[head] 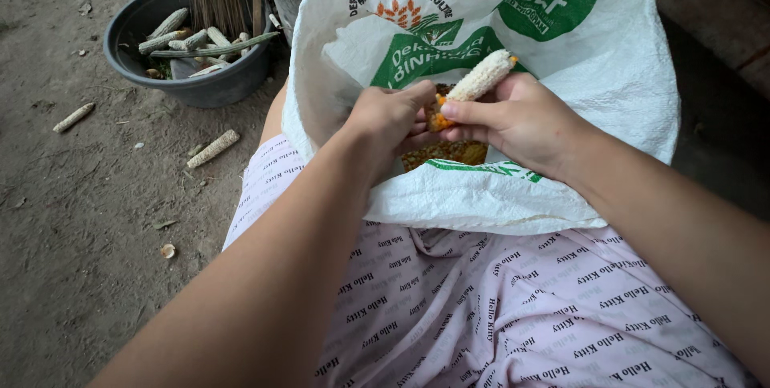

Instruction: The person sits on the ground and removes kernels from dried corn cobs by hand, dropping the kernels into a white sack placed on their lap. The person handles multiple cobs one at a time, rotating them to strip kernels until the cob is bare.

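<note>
Far out to the left of the left hand (389, 115), a bare corn cob (74, 117) lies on the dirt floor (64, 235), and nearer in a second stripped cob (213, 148) lies on the same ground. Beyond them, up and left of that hand, a dark round tub (136, 67) holds a heap of spent cobs. The left hand is curled, its fingers pressed against the lower, orange-kernelled end of a corn ear (475, 83). Directly under both hands, a white woven sack (609, 91) with green printing gapes open on the person's lap, and loose yellow kernels (449, 153) lie inside it just below the fingers. The ear slants up and to the right, most of it already stripped pale. The right hand (521, 119) is wrapped around the ear from behind, thumb laid across its lower part, touching the left hand's fingertips. Nearer than the hands, pale pink printed cloth (497, 308) covers the lap.
</note>
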